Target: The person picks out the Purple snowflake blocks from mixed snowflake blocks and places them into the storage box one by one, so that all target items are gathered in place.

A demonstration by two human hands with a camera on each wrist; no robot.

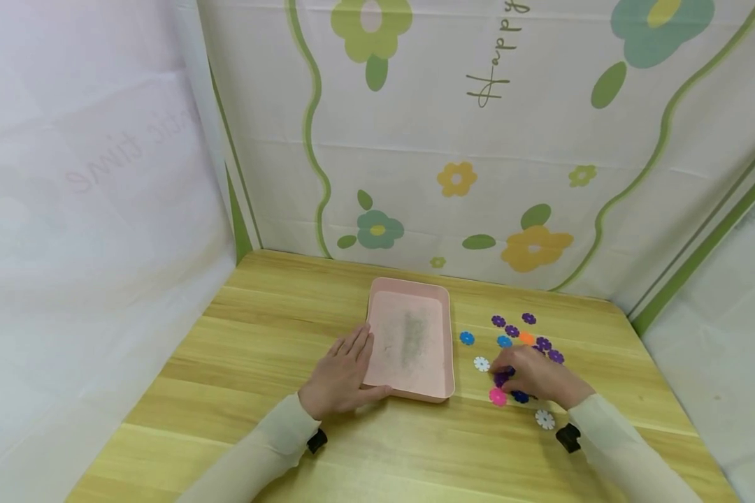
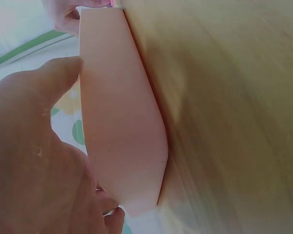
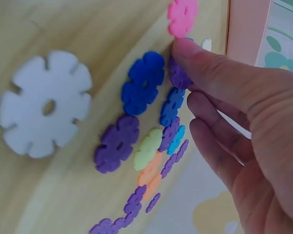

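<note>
Wooden table (image 1: 239, 391) walled by flowered sheets, bare boards left, pink tray (image 1: 412, 339) mid-table, left hand (image 1: 342, 374) flat against its left rim, right hand (image 1: 535, 374) pinching purple disc (image 1: 502, 378), two white discs, one pink nearby.

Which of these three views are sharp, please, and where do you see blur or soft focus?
Head view: evenly lit and sharp; pink tray and scattered flower discs read crisply, shadows faint. Left wrist view: the table is smeared by blur, and the left hand is soft, close to the lens. Right wrist view: white disc is slightly soft, and the right hand fills the frame's right side.
</note>
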